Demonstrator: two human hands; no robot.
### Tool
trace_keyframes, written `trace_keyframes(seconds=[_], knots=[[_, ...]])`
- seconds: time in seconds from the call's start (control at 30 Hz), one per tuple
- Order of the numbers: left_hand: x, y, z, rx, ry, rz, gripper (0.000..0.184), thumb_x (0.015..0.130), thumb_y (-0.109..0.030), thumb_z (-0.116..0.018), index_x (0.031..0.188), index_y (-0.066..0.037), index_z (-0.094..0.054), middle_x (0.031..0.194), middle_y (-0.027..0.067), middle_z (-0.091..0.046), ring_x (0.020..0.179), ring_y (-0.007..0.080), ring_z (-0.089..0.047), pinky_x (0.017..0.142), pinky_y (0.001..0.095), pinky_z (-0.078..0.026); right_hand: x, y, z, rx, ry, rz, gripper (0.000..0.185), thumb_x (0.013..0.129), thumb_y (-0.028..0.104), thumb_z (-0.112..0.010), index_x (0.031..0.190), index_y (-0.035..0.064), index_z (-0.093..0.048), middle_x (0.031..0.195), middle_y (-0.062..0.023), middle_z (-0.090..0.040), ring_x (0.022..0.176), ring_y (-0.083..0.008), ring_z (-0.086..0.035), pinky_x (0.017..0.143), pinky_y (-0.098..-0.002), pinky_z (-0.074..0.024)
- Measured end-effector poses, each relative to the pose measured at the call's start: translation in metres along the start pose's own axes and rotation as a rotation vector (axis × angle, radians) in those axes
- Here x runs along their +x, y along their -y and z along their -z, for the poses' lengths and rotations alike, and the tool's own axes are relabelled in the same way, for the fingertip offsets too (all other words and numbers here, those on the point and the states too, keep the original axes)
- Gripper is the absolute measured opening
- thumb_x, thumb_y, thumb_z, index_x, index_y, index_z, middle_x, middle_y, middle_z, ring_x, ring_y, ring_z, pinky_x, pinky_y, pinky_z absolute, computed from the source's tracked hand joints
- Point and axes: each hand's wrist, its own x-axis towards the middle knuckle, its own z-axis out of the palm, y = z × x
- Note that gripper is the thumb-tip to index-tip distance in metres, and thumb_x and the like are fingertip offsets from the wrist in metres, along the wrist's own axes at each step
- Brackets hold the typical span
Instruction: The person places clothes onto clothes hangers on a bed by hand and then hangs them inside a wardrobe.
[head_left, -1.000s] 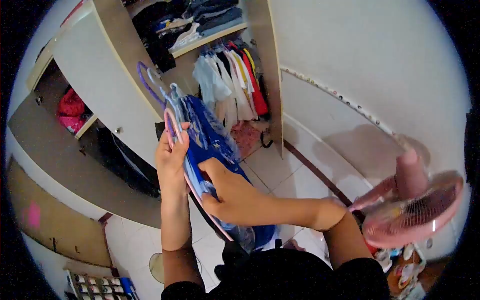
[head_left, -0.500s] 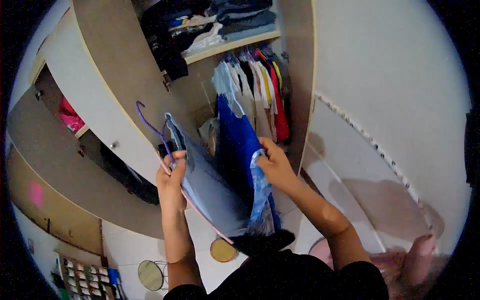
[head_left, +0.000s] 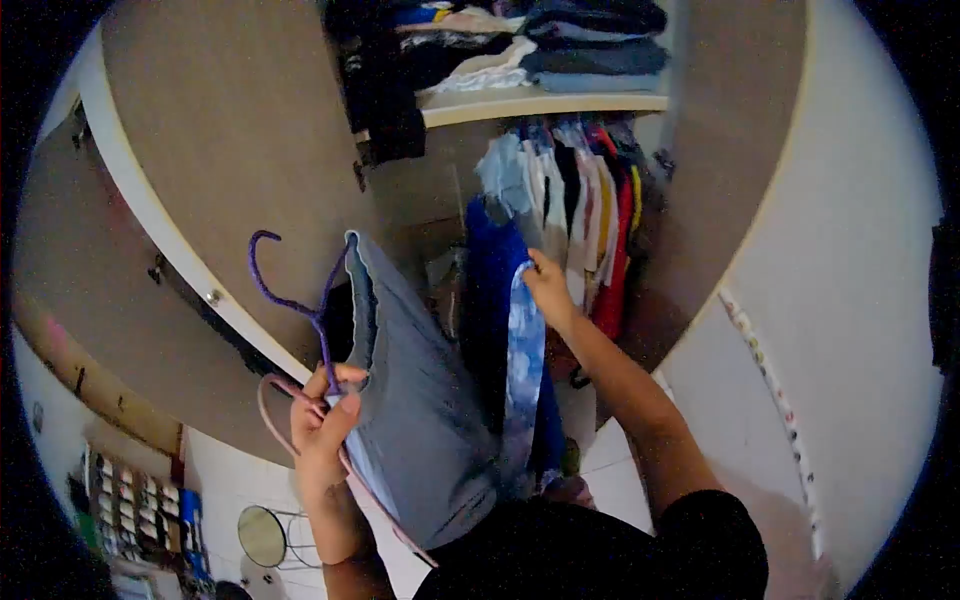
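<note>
My left hand (head_left: 322, 430) is closed around a purple hanger (head_left: 318, 318), whose hook points up and to the left. A grey garment (head_left: 420, 420) hangs over that hanger, its waist-like edge at the top. A thin pink loop (head_left: 275, 405), perhaps another hanger, passes through the same hand. Farther right, my right hand (head_left: 545, 285) pinches the upper edge of a blue garment (head_left: 490, 255). Beside that hand a light blue patterned strip of cloth (head_left: 524, 350) hangs down. The lower ends of these clothes are partly hidden against my black shirt (head_left: 590, 555).
An open wardrobe stands ahead, with several hanging clothes (head_left: 590, 210) under a shelf (head_left: 545, 104) of folded clothes (head_left: 595, 60). Its doors (head_left: 220, 150) flank me. A round stool (head_left: 262, 537) and a rack of small items (head_left: 135, 510) are at lower left.
My view has come closer to the wardrobe. The purple hanger and grey garment have turned more toward me, and my right hand has reached farther toward the hanging clothes with the blue garment.
</note>
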Motion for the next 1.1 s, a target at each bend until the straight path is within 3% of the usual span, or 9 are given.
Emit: trace_keyframes(seconds=[0.1,0.23,0.27,0.3,0.5,0.73,0.97,1.0,1.1], knots=[[0.011,0.002,-0.020,0.042,-0.127,0.023,0.028,0.069,-0.016,-0.062,0.092,-0.001,-0.058,0.074,-0.0051,-0.047,0.061,0.0019,-0.035,0.055,0.0171,-0.022,0.079,-0.054,-0.002,0.022,-0.119,0.054,0.035,0.079,0.002,-0.048,0.114,0.0019,-0.054,0.076,0.0029,-0.053,0.061,-0.0057,-0.045,0.054,-0.0189,-0.0350],[0.039,0.013,-0.052,0.058,-0.217,0.106,0.028,0.069,-0.012,-0.062,0.093,0.000,-0.058,0.064,-0.0086,-0.043,0.052,-0.0003,-0.031,0.048,0.0171,-0.017,0.155,-0.056,0.018,0.049,-0.101,-0.071,0.044,0.077,0.008,-0.057,0.119,0.0017,-0.050,0.090,-0.0037,-0.054,0.071,-0.0106,-0.047,0.061,-0.0248,-0.0407],[0.048,0.014,-0.060,0.054,-0.235,0.128,0.027,0.069,-0.012,-0.062,0.093,0.000,-0.058,0.063,-0.0088,-0.042,0.052,-0.0002,-0.030,0.048,0.0175,-0.017,0.173,-0.059,0.019,-0.053,-0.136,0.066,0.041,0.077,0.008,-0.056,0.117,0.0008,-0.051,0.094,-0.0063,-0.056,0.076,-0.0135,-0.050,0.066,-0.0262,-0.0421],[0.055,0.013,-0.068,0.051,-0.251,0.139,0.027,0.069,-0.011,-0.061,0.093,0.000,-0.058,0.063,-0.0090,-0.041,0.052,0.0000,-0.029,0.048,0.0179,-0.016,0.181,-0.061,0.029,-0.019,-0.083,0.090,0.037,0.078,0.003,-0.051,0.114,-0.0003,-0.053,0.078,0.0021,-0.053,0.064,-0.0065,-0.046,0.058,-0.0198,-0.0375],[0.092,0.032,-0.099,0.037,-0.357,0.116,0.025,0.071,-0.011,-0.061,0.094,-0.001,-0.057,0.061,-0.0100,-0.038,0.051,0.0001,-0.028,0.048,0.0187,-0.014,0.231,-0.141,0.019,-0.199,-0.099,0.141,0.038,0.078,0.005,-0.052,0.116,-0.0012,-0.052,0.084,0.0003,-0.052,0.069,-0.0084,-0.047,0.063,-0.0201,-0.0383],[0.095,0.039,-0.080,0.010,-0.307,0.227,0.025,0.073,-0.013,-0.062,0.094,0.000,-0.057,0.060,-0.0094,-0.038,0.051,0.0007,-0.029,0.048,0.0190,-0.016,0.187,-0.067,0.010,0.054,0.009,-0.105,0.037,0.079,0.004,-0.050,0.115,-0.0017,-0.053,0.087,0.0014,-0.052,0.073,-0.0081,-0.044,0.064,-0.0207,-0.0368],[0.073,0.043,-0.045,-0.056,-0.241,0.248,0.023,0.074,-0.011,-0.063,0.094,-0.001,-0.058,0.059,-0.0094,-0.038,0.052,0.0008,-0.030,0.049,0.0185,-0.017,0.208,-0.017,0.001,-0.093,-0.243,0.181,0.038,0.079,0.008,-0.049,0.115,-0.0052,-0.052,0.094,-0.0065,-0.058,0.081,-0.0139,-0.051,0.075,-0.0243,-0.0395],[0.074,0.040,-0.047,-0.036,-0.229,0.221,0.023,0.074,-0.011,-0.062,0.095,0.000,-0.058,0.059,-0.0094,-0.038,0.052,0.0008,-0.030,0.049,0.0185,-0.017,0.195,0.032,-0.003,0.056,-0.175,0.053,0.039,0.079,0.008,-0.050,0.115,-0.0069,-0.050,0.101,-0.0101,-0.059,0.088,-0.0169,-0.053,0.080,-0.0261,-0.0400],[0.080,0.037,-0.062,-0.006,-0.255,0.176,0.023,0.074,-0.010,-0.061,0.095,0.000,-0.058,0.059,-0.0096,-0.038,0.052,0.0007,-0.030,0.049,0.0186,-0.017,0.235,-0.006,-0.010,0.136,-0.353,-0.003,0.038,0.078,0.008,-0.050,0.114,-0.0060,-0.051,0.102,-0.0104,-0.058,0.088,-0.0178,-0.053,0.081,-0.0269,-0.0404]])
